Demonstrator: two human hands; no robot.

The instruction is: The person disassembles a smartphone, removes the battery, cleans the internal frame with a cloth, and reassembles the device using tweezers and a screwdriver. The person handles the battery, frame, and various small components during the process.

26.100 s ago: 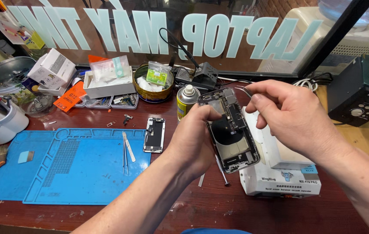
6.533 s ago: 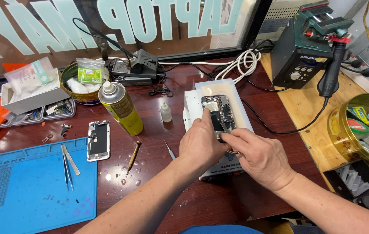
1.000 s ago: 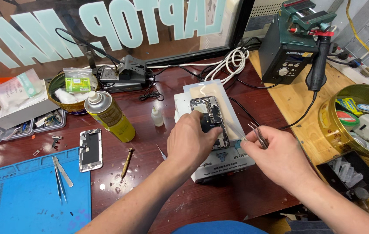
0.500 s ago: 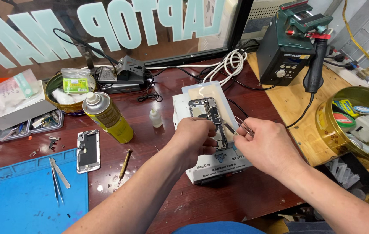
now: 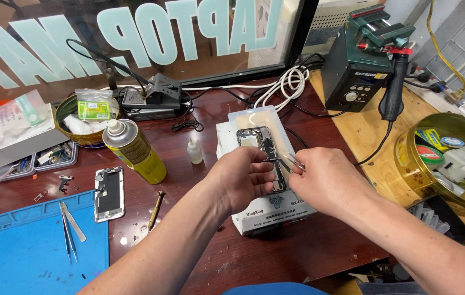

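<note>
Now | hands: left (image 5: pixel 243 177) steadies phone (image 5: pixel 262 150) | right (image 5: pixel 328 183) grips tweezers (image 5: pixel 292 160), moved closer

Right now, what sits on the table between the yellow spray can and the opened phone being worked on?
In the head view, a small clear dropper bottle stands on the red table between the yellow spray can and the opened phone.

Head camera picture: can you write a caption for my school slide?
Two hands, left and right, work with tweezers on an opened phone lying on a white heating pad.
</note>
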